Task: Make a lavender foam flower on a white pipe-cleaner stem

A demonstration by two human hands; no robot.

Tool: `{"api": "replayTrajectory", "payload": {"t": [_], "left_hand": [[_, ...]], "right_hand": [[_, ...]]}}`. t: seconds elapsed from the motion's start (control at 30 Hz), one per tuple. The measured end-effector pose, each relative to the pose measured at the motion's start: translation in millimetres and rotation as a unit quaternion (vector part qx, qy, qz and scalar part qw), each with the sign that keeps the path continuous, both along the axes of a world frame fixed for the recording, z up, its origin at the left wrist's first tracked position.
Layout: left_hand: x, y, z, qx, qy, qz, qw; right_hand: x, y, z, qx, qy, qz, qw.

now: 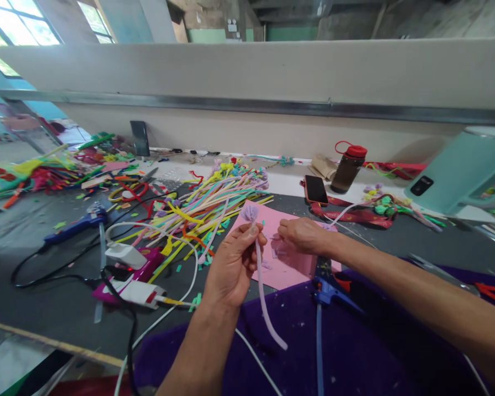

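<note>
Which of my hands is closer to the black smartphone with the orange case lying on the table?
Right. The right hand rests on the pink paper sheet just below the smartphone; the left hand is farther left, holding the lilac pipe cleaner stem.

— What kind of place is this?

— It looks like a craft workshop. The long grey worktable (33,236) is covered with a pile of coloured pipe cleaners (206,201) and small cut scraps.

— Are there tools also?

— Yes, a blue glue gun (76,225) lies at the left with cables, and more bright materials (37,173) are heaped far left.
</note>
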State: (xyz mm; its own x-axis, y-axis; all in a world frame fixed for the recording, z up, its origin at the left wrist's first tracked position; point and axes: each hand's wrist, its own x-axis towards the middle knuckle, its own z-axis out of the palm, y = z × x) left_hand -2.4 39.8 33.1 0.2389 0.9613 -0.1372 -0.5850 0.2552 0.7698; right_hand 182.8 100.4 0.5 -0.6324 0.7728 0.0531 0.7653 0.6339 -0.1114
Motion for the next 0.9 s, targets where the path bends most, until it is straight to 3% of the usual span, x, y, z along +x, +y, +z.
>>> {"api": "replayTrajectory", "payload": {"t": [0.2,0.27,0.33,0.43,0.53,0.67,0.9], "left_hand": [[9.1,-3.1,-1.8,-0.017,0.013,-0.029,0.999],[13.7,-4.9,-4.4,-0.027,0.021,-0.048,0.998],[18.9,-7.1,-7.7,-0.036,0.031,-0.068,0.997],[27.0,-10.4,-12.7,-0.047,0.046,-0.095,0.993],[33.7,-13.2,-16.3,-0.059,0.051,-0.116,0.990],[39.4,-15.1,-19.5,-0.072,0.064,-0.119,0.988],[45.5,-17.1,-24.3,-0.070,0.079,-0.130,0.986]], "right_hand": [[7.4,-6.8,15.1,-0.061,0.132,-0.045,0.988],[10.9,-15.5,19.6,-0.102,0.200,-0.054,0.973],[14.8,-26.3,22.6,-0.183,0.329,-0.074,0.923],[20.8,-43.6,24.9,-0.310,0.519,-0.100,0.790],[25.0,-58.0,24.7,-0.343,0.598,-0.113,0.715],[25.5,-70.6,23.5,-0.340,0.650,-0.123,0.668],[19.9,-82.8,21.1,-0.354,0.673,-0.153,0.631]]}}
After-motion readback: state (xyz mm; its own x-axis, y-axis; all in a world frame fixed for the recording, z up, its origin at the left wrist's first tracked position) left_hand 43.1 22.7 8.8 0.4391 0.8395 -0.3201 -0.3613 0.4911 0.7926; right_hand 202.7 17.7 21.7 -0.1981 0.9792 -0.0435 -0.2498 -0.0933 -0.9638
